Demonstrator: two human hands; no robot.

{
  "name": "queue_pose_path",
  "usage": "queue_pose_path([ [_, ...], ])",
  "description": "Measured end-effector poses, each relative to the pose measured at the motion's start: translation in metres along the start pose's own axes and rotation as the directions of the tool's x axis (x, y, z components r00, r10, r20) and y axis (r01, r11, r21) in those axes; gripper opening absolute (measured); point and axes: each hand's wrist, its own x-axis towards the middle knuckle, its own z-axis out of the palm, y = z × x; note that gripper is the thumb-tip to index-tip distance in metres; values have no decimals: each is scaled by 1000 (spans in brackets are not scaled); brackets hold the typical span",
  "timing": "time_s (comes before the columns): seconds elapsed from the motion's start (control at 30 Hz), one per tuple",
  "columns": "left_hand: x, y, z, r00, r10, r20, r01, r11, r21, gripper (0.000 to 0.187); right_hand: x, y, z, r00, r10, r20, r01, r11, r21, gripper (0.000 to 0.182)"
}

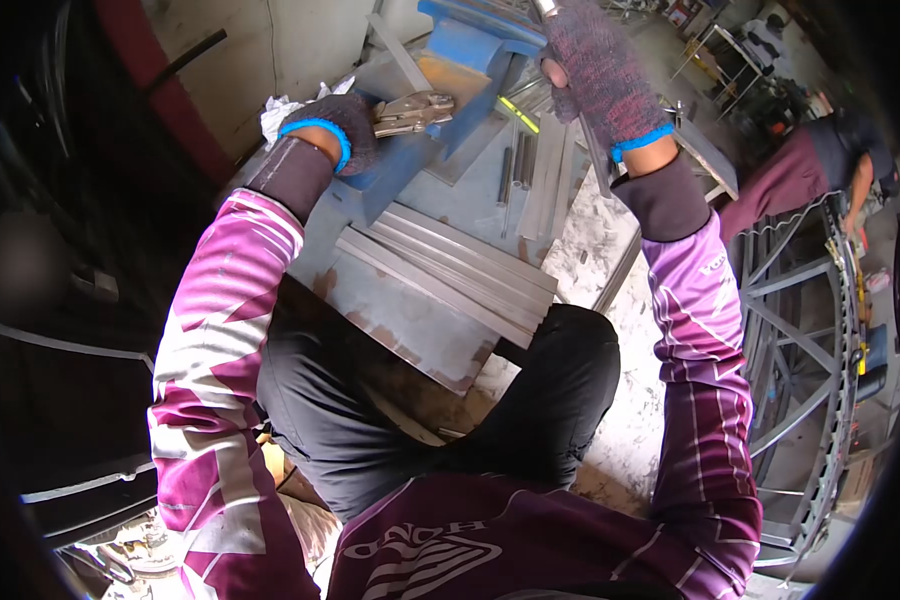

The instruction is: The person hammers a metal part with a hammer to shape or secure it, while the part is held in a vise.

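My left hand (345,128), in a dark knitted glove with a blue cuff, is closed around a pair of locking pliers (413,112). The jaws point right, over a blue metal frame (482,52) with a rusty brown patch. Further right and higher, my right hand (602,75) wears a matching glove with its fingers curled closed. A shiny metal end (545,7) sticks out above its fingers; I cannot tell what tool it belongs to. Nearer my knees, several flat steel bars (450,270) lie side by side on a steel-topped table (370,300).
Short metal tubes (520,165), more flat strips (548,185) and a yellow-green strip (519,115) lie on the table. White crumpled material (282,115) sits behind my left hand. At right, a person (810,165) bends near a curved metal truss (800,350).
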Motion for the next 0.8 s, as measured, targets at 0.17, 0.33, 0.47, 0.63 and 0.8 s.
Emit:
queue_pose_path([
  [0.17, 5, -1, -2, 997, 9, 75, -9, 1000, -4, 40, -24, 26, 62, 982, -166, -94, 158, 984, -83, 25],
  [0.33, 3, -3, 0, 999, 4, 37, -5, 1000, 10, 39, -39, -12, 49, 833, 406, 377, -534, 406, 742, 22],
  [0.47, 4, 0, -4, 991, 43, 129, -48, 998, 36, 36, -44, -8, 131, 826, 531, 186, -412, 346, 843, 26],
  [0.63, 17, -16, 29, 995, 80, 59, -72, 990, -118, 42, -35, -24, 179, 820, 570, -56, -246, 439, 864, 39],
  [0.8, 1, -2, 2, 998, 34, 59, -33, 999, -21, 42, -25, -25, 196, 811, 560, -170, -288, 634, 718, 50],
])
